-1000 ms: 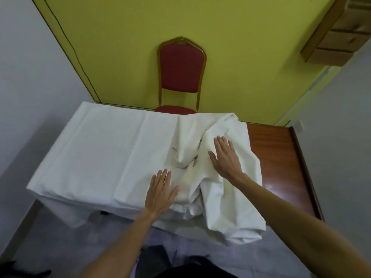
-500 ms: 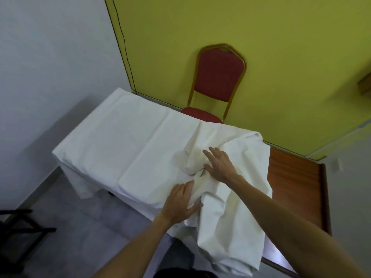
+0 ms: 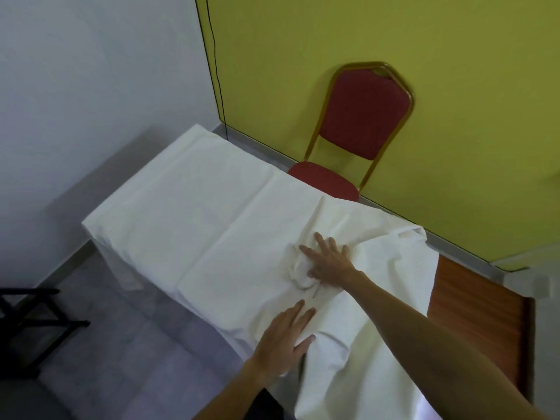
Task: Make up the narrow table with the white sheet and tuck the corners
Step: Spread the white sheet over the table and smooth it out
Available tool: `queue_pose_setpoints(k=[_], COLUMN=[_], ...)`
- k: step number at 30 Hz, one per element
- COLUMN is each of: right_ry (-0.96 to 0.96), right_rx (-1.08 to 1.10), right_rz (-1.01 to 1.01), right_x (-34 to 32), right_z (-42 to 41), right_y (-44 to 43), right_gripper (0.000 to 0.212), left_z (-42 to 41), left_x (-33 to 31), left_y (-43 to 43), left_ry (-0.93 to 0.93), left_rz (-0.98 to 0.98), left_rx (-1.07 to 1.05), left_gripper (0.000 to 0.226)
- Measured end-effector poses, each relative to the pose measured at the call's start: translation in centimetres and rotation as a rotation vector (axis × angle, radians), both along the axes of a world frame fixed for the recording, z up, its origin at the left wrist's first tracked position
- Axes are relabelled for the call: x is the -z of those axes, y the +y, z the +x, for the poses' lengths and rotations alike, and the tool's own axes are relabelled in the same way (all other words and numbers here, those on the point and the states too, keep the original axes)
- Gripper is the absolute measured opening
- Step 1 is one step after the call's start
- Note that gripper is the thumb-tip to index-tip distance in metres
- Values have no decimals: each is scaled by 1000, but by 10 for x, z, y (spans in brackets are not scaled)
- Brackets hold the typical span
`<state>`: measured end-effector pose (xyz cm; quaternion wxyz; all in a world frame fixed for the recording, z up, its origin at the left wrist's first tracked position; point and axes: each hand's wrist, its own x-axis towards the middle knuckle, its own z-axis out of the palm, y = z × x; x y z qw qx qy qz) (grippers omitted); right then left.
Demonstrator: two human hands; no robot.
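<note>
my left hand [image 3: 283, 338]: flat, fingers straight, holding nothing | my right hand [image 3: 328, 262]: arm stretched out, fingers spread, pressing bunched white sheet [image 3: 212, 231] | worktop [image 3: 475, 307]: right end bare

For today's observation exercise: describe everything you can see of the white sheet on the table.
The white sheet looks like thin cotton cloth. It lies smooth with fold creases over the table's left part and hangs over the edges there. Near the middle it bunches into wrinkles, where the right hand presses flat on it and the left hand rests near the front edge. The wooden table is bare at the right.
</note>
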<state>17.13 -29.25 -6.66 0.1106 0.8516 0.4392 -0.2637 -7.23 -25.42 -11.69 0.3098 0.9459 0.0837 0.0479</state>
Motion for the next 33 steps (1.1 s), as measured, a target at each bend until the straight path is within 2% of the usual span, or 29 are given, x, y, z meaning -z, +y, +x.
queue_pose_setpoints(k=[6, 11, 15, 18, 26, 29, 33], right_ry=[-22, -29, -80, -129, -130, -126, -117], right_rx=[83, 198, 176, 144, 131, 149, 140], right_rz=[206, 358, 469, 501, 553, 527, 459], right_x=[7, -22, -57, -83, -125, -130, -130], right_z=[13, 42, 78, 101, 145, 160, 179], right_y=[-1, -18, -48, -80, -241, -305, -374], right_gripper=[33, 28, 20, 18, 25, 18, 23], left_z=[7, 16, 21, 31, 75, 93, 111], left_x=[0, -28, -58, -79, -128, -134, -142], left_y=[-12, -24, -46, -72, -220, -273, -332], left_ry=[55, -56, -132, -183, -214, -259, -292], left_rz=[-43, 39, 81, 108, 150, 163, 129], left_rx=[-55, -170, -193, -241, -171, -139, -108], left_gripper=[54, 49, 46, 36, 25, 23, 17])
